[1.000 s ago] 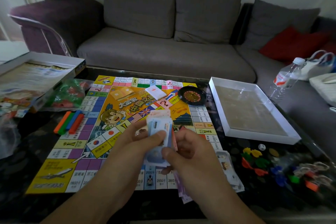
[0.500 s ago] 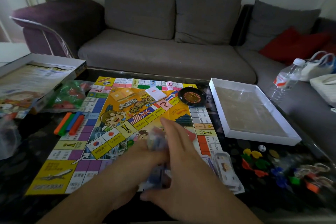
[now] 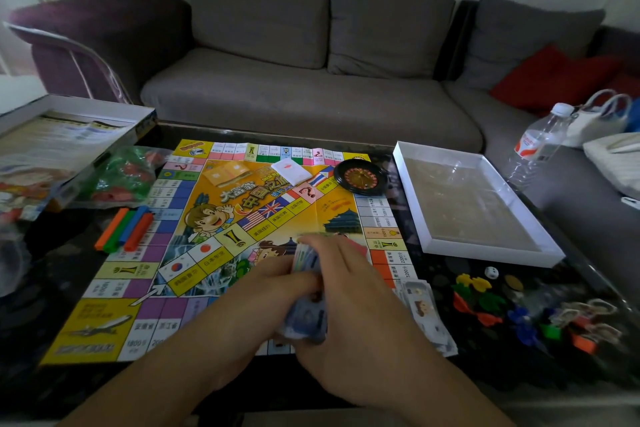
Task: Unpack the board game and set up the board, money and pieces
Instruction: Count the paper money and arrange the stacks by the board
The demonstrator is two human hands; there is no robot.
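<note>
Money (image 3: pixel 306 319) sits as a stack of notes pinched between both hands above the board's (image 3: pixel 221 229) near edge, long axis running away from the person. Left hand (image 3: pixel 277 288) grips one side, right hand (image 3: pixel 349 295) curls over the top. More notes (image 3: pixel 427 315) lie just right, nearer the right hand. White box tray (image 3: pixel 485 246) at the bench's right edge looks empty.

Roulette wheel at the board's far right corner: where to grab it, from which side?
Pinch the roulette wheel across its raised black rim, coming from above. It lies flat and round, so opposite rim edges give a grip; the white box tray crowds its right side.
</note>
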